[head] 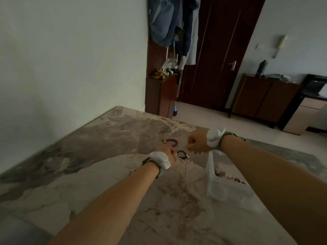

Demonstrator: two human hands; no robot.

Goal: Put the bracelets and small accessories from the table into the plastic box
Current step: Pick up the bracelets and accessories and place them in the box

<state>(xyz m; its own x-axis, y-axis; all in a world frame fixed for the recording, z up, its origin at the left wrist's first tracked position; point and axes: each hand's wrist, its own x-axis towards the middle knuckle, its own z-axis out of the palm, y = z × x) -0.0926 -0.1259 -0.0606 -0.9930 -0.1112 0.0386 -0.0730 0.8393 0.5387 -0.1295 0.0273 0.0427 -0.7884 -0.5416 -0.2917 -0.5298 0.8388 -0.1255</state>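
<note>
A dark red bead bracelet (pixel 171 141) with a yellow knot lies on the marble table (pixel 106 147). My left hand (pixel 167 151) rests at its near edge with curled fingers, and it hides whether they grip the beads. To the right of that hand lie a black cord bracelet (pixel 182 154) and a small pale ring (pixel 189 161). My right hand (pixel 195 143) is a closed fist above the table. A few dull pink beads (pixel 197 153) show just under it. The clear plastic box (pixel 221 190) stands under my right forearm and holds several small pieces (pixel 228 176).
The table's left side runs along a pale wall (pixel 70 59). Its far edge drops to a tiled floor (pixel 212 119). Beyond stand a dark wooden door (pixel 217 50), hanging clothes (pixel 169 23) and low cabinets (pixel 261 98).
</note>
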